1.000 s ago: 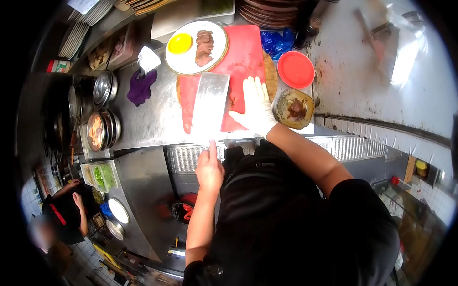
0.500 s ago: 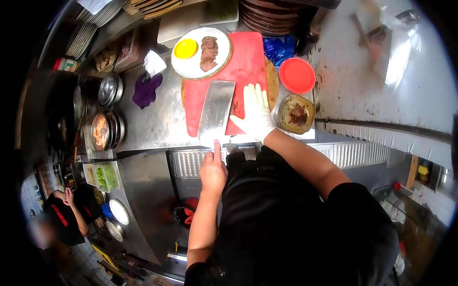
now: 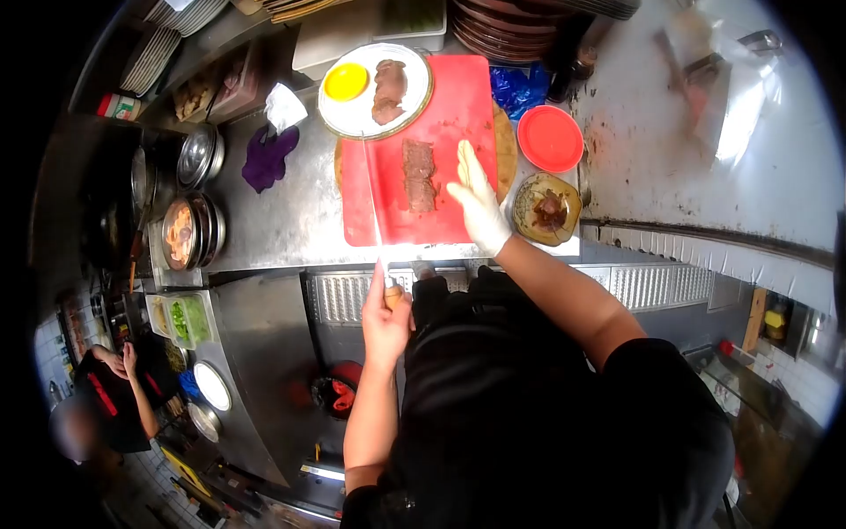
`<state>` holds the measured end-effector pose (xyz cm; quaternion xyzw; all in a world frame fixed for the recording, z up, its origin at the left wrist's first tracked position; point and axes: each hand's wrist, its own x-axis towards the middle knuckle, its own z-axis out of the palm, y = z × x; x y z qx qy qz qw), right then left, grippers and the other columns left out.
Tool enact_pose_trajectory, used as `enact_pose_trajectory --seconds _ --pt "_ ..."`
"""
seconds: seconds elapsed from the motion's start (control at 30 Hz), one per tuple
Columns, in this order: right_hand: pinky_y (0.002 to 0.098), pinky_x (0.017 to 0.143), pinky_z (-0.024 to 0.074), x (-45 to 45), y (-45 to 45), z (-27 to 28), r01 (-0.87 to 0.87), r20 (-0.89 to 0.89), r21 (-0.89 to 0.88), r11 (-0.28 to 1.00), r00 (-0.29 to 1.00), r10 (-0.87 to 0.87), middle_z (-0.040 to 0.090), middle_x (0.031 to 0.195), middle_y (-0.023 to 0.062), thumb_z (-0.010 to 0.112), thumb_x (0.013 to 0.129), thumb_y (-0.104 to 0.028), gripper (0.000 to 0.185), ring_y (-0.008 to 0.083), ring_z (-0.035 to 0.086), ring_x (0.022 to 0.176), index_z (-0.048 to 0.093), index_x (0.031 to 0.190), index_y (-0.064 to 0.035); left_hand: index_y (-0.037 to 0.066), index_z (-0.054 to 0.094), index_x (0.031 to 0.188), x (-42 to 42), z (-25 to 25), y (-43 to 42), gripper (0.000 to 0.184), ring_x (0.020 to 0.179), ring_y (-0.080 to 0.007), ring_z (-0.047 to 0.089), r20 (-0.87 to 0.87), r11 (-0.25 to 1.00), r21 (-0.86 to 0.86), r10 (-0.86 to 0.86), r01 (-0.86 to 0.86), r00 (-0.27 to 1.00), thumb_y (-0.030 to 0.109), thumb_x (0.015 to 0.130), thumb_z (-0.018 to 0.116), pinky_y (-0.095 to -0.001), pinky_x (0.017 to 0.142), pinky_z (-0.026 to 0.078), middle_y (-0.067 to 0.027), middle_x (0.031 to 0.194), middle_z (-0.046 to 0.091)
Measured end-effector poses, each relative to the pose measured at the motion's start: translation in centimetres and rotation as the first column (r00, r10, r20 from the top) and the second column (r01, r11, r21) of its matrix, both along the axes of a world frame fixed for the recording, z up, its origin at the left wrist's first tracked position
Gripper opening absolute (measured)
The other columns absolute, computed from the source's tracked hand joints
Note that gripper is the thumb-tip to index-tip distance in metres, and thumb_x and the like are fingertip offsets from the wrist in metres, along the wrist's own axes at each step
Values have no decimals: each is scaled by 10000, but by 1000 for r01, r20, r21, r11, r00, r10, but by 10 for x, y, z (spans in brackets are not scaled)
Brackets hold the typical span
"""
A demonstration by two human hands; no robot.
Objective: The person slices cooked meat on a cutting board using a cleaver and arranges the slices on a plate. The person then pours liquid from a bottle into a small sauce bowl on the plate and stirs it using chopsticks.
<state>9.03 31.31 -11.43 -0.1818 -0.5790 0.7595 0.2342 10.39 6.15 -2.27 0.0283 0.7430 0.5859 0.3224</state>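
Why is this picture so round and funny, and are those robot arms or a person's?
They're a person's own arms! The picture comes from a camera worn on that person's head, looking forward and down, and the view looks curved with dark corners. The bare left hand holds a long metal knife with a wooden handle; the blade is seen nearly edge-on. The right hand in a pale glove is open, beside some brown meat on a flat red cutting board. Farther away is a round white plate with a small round yellow dish and more meat. On the right are a flat, round red dish and a yellowish bowl with brown bits inside.
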Motion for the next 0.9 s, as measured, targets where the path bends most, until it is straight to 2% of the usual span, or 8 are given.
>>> enact_pose_trajectory --seconds 0.03,0.13,0.4,0.5,0.57,0.63,0.77,0.9 --pt "410 1313 143 -8 2 -1 -21 -51 -179 984 999 12 124 1752 237 513 987 -103 808 286 122 1634 108 1675 21 79 308 1658 -2 2 8 755 525 -84 525 71 994 75 71 -76 995 -79 966 567 -234 457 448 -16 824 591" --pt "386 1314 121 -32 -1 -3 -20 -102 -353 935 995 -18 113 1755 234 472 997 -122 792 290 117 1635 90 1674 27 71 317 1652 -5 -6 22 749 540 -84 540 73 998 67 -10 5 997 -76 965 576 -234 462 453 -16 843 601" --pt "368 1312 77 -43 -5 -6 -97 -139 -356 930 989 50 69 1765 221 451 993 -162 815 264 69 1641 50 1677 24 69 360 1636 -4 -7 29 733 550 -77 549 90 996 87 -37 29 995 -89 956 583 -229 480 463 -16 875 614" --pt "387 1313 131 -39 -4 -4 -128 -105 -288 949 989 101 153 1742 254 539 970 -167 815 303 119 1636 163 1666 30 70 355 1640 -6 -7 25 743 554 -77 548 109 995 79 -73 64 991 -99 951 577 -229 486 468 -18 874 611" --pt "415 1298 184 -30 2 5 -16 163 264 964 986 -28 229 1712 265 631 942 -172 802 332 159 1624 275 1634 23 70 356 1640 -7 -5 20 747 558 -78 549 126 995 92 -39 27 991 -105 947 573 -230 490 470 -21 876 610" --pt "483 1267 274 -22 4 8 47 208 711 701 939 -273 365 1622 306 830 837 -215 735 417 246 1579 534 1460 38 69 358 1639 -6 -8 11 746 560 -80 547 104 997 76 -9 1 995 -110 945 566 -231 489 469 -21 878 609" --pt "569 1270 235 -5 1 25 -135 314 842 523 910 -270 356 1603 335 903 758 -327 649 515 256 1538 671 1255 19 92 321 1659 -6 -6 2 778 556 -68 532 107 998 61 8 -14 994 -109 951 573 -225 491 464 -13 832 605" --pt "592 1266 230 -6 -2 26 -176 295 872 456 933 -204 346 1611 321 885 770 -300 565 527 262 1530 704 1232 -30 103 328 1661 -5 -6 -3 784 555 -57 524 91 998 40 39 -43 995 -120 950 571 -221 492 460 2 807 600"
